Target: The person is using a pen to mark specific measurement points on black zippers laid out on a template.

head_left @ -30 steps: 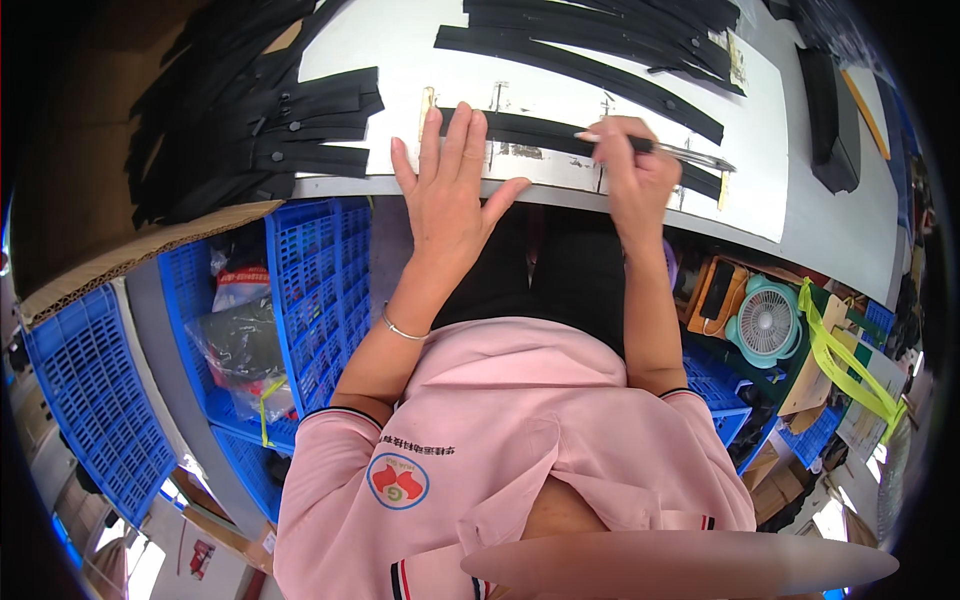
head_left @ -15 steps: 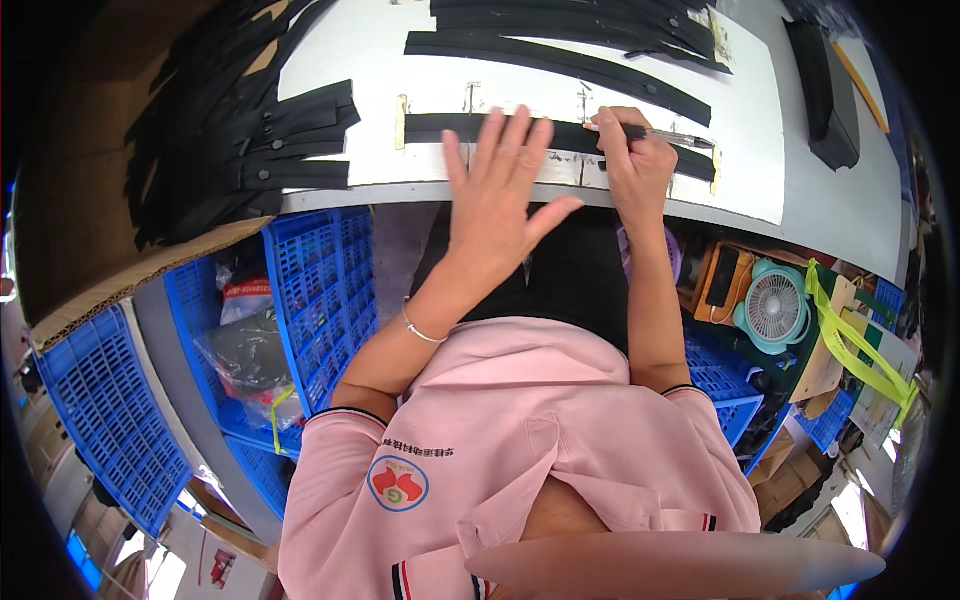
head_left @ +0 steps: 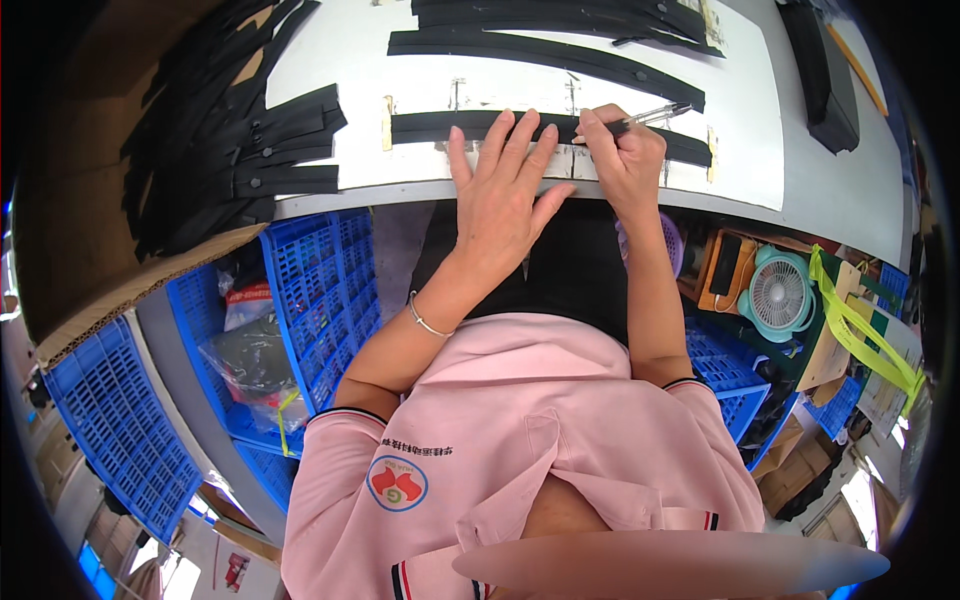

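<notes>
Along the near edge of the white sheet lies a black fabric strip (head_left: 425, 128), set between two tan pieces of tape. My left hand (head_left: 505, 195) rests flat on it, fingers spread, covering the strip's middle. Just right of it, my right hand (head_left: 632, 165) grips a clear-barrelled pen (head_left: 655, 116) in a writing hold. The pen slants, its tip low at the strip beside a dark line drawn on the sheet. Exact contact of the tip is hard to make out.
Another black strip (head_left: 540, 60) and a stack of strips lie farther back. Black strips with round buttons (head_left: 290, 145) pile at the left by a cardboard box (head_left: 75, 290). A black block (head_left: 820, 85) stands at the right. Blue crates (head_left: 320, 300) and a small fan (head_left: 780, 292) sit below the table.
The pen tip has come down and left onto the strip, and the pen's back end has tipped up. My left hand has settled flat on the strip. The view has shifted slightly.
</notes>
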### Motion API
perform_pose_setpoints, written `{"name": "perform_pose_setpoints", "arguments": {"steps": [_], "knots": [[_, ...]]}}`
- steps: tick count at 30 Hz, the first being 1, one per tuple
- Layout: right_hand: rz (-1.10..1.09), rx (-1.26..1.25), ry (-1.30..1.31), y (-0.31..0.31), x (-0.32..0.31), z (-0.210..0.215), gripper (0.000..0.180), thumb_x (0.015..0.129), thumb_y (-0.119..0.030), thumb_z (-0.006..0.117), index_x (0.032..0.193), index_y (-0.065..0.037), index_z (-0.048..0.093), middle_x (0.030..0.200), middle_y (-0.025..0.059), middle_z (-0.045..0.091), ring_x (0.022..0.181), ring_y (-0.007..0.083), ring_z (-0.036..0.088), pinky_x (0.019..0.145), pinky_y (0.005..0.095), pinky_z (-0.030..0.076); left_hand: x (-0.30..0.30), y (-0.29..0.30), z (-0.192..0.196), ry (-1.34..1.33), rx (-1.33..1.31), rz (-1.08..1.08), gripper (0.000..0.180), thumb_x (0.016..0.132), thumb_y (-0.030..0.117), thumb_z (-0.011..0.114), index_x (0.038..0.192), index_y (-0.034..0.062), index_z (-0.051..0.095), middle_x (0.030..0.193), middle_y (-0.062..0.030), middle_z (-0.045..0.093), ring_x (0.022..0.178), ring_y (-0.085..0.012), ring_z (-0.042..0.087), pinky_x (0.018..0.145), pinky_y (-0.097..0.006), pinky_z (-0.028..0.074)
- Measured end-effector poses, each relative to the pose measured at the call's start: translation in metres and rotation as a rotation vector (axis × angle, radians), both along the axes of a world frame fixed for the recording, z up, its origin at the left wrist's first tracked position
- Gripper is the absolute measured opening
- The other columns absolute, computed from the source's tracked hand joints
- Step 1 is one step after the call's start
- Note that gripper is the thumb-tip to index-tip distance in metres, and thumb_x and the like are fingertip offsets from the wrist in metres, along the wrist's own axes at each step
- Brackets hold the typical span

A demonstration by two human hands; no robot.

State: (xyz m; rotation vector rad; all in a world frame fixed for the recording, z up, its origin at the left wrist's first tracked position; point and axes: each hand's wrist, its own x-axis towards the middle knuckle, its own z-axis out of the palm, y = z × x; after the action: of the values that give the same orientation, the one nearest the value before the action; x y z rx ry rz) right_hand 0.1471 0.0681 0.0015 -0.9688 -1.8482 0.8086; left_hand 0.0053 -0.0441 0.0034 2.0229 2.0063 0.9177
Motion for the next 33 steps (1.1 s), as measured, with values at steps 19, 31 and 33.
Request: {"name": "perform_pose_setpoints", "arguments": {"steps": [19, 31, 33], "knots": [[-0.253, -0.230, 0.197, 0.022, 0.081, 0.027, 0.021, 0.101, -0.013, 0.062, 0.087, -0.001, 0.073, 0.077, 0.0009, 0.068, 0.065, 0.0044, 0.054, 0.059, 0.0216, 0.041, 0.001, 0.001, -0.004, 0.096, 0.028, 0.004, 0.055, 0.091, 0.034, 0.076, 0.139, 0.0107, 0.063, 0.147, -0.0097, 0.055, 0.141, -0.0312, 0.045, 0.120, -0.064, 0.015], [-0.230, -0.213, 0.137, 0.030, 0.091, 0.007, 0.022, 0.101, -0.018, 0.066, 0.088, -0.001, 0.072, 0.066, -0.0022, 0.059, 0.062, 0.0032, 0.049, 0.055, 0.0226, 0.039, 0.060, 0.058, 0.010, -0.129, 0.186, -0.104, 0.026, 0.090, 0.018, 0.075, 0.115, 0.0092, 0.075, 0.131, -0.0073, 0.067, 0.130, -0.0308, 0.055, 0.119, -0.059, 0.023], [-0.229, -0.219, 0.136, 0.031, 0.091, 0.006, 0.022, 0.101, -0.018, 0.066, 0.088, -0.001, 0.072, 0.065, -0.0027, 0.059, 0.061, 0.0030, 0.048, 0.055, 0.0225, 0.038, 0.075, 0.072, 0.008, -0.130, 0.214, -0.126, 0.018, 0.090, 0.013, 0.073, 0.107, 0.0106, 0.078, 0.123, -0.0048, 0.071, 0.123, -0.0290, 0.059, 0.119, -0.053, 0.025]]}}
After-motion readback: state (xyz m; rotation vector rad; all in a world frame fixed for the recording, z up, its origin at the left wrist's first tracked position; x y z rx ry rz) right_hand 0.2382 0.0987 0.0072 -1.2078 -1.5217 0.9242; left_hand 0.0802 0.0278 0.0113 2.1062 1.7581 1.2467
